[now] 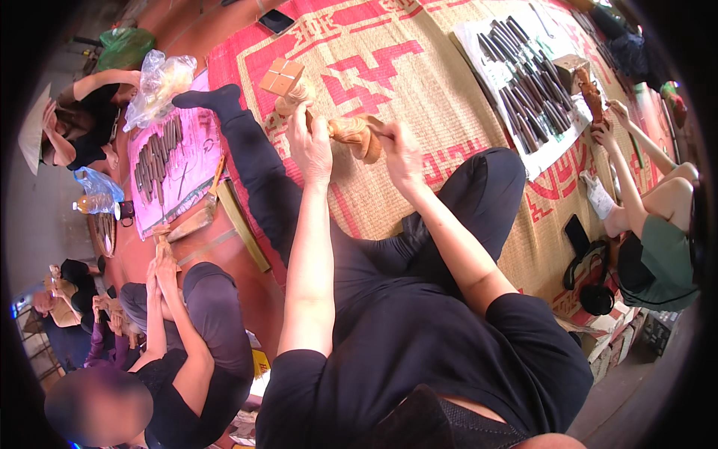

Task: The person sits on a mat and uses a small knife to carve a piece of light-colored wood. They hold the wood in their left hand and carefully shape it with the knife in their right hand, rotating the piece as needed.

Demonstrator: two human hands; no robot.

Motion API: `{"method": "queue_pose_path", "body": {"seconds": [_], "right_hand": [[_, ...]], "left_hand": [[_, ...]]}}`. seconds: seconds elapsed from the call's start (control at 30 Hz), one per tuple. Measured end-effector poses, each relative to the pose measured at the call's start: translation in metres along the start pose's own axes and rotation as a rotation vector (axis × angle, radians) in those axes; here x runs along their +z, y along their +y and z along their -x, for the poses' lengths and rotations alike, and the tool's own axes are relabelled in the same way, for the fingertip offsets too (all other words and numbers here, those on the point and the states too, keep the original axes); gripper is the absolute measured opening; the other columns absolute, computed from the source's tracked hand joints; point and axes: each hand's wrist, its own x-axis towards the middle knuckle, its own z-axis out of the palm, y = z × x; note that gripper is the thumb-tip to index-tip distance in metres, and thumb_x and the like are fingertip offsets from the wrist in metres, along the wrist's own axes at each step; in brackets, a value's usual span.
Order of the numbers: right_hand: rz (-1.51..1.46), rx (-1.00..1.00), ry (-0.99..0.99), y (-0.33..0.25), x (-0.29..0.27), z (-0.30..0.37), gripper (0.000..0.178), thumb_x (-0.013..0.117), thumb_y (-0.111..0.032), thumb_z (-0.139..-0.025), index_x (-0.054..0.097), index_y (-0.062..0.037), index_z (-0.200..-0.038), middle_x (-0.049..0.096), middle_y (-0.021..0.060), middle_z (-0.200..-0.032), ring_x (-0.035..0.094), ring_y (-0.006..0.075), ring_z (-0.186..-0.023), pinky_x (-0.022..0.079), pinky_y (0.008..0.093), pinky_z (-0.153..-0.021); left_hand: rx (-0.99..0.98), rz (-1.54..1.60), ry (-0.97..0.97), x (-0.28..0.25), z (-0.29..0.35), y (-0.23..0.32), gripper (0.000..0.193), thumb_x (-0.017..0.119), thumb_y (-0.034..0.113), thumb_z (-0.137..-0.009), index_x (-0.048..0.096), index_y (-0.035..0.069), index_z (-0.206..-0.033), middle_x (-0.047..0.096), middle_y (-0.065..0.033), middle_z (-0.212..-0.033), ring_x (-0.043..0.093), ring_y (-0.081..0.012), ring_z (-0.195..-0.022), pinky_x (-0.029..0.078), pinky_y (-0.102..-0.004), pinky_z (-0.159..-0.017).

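Note:
A pale wood carving (354, 137) with rounded, curving forms lies across in front of me, above the woven mat. At its far left end is a square block base (282, 75) with light lines crossing its face. My left hand (310, 150) is closed around the carving's middle, hiding part of it. At the carving's right end my right hand (402, 153) is closed, fingertips pinched together. A small brownish thing shows at those fingertips, touching the carving; its kind is too small to tell.
Many dark-handled tools (523, 93) lie on a white cloth at right, more tools (155, 161) on a pink sheet at left. A phone (277, 22) lies at the mat's far edge. Co-workers sit on both sides; one at right holds a brown carving (590, 96).

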Motion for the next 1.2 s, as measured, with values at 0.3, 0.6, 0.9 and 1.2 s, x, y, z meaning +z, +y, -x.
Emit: {"method": "queue_pose_path", "body": {"seconds": [0.3, 0.6, 0.9, 1.2], "right_hand": [[0.277, -0.547, -0.050, 0.013, 0.045, -0.012, 0.021, 0.069, -0.012, -0.079, 0.061, -0.0102, -0.098, 0.060, 0.0080, -0.095, 0.061, 0.0259, -0.092, 0.051, 0.0348, -0.081], [0.331, -0.235, -0.112, 0.067, 0.007, -0.008, 0.021, 0.070, -0.013, -0.078, 0.064, -0.0186, -0.098, 0.063, 0.0005, -0.091, 0.064, 0.0225, -0.085, 0.054, 0.0344, -0.073], [0.241, -0.406, -0.044, 0.042, 0.029, -0.005, 0.021, 0.074, -0.007, -0.073, 0.068, -0.0136, -0.092, 0.066, 0.0008, -0.087, 0.066, 0.0224, -0.081, 0.054, 0.0335, -0.068], [0.293, -0.560, -0.039, 0.001, 0.027, -0.011, 0.023, 0.072, -0.011, -0.072, 0.072, -0.0168, -0.094, 0.066, -0.0035, -0.094, 0.065, 0.0171, -0.088, 0.055, 0.0293, -0.073]], "left_hand": [[-0.014, 0.023, -0.027, 0.002, 0.005, 0.013, 0.038, 0.055, 0.022, -0.088, 0.057, 0.007, -0.123, 0.059, -0.0140, -0.117, 0.053, -0.0354, -0.113, 0.043, -0.0445, -0.096], [-0.010, 0.033, -0.014, 0.002, 0.000, 0.018, 0.033, 0.054, 0.020, -0.087, 0.059, 0.010, -0.119, 0.059, -0.0127, -0.114, 0.054, -0.0342, -0.110, 0.044, -0.0437, -0.094], [-0.052, 0.087, -0.028, -0.003, 0.000, 0.010, 0.035, 0.055, 0.019, -0.088, 0.059, 0.008, -0.121, 0.060, -0.0133, -0.117, 0.053, -0.0327, -0.112, 0.041, -0.0416, -0.098], [-0.023, 0.077, -0.022, -0.004, -0.004, -0.001, 0.035, 0.056, 0.019, -0.087, 0.059, 0.007, -0.120, 0.060, -0.0133, -0.118, 0.053, -0.0320, -0.114, 0.040, -0.0403, -0.100]]}}
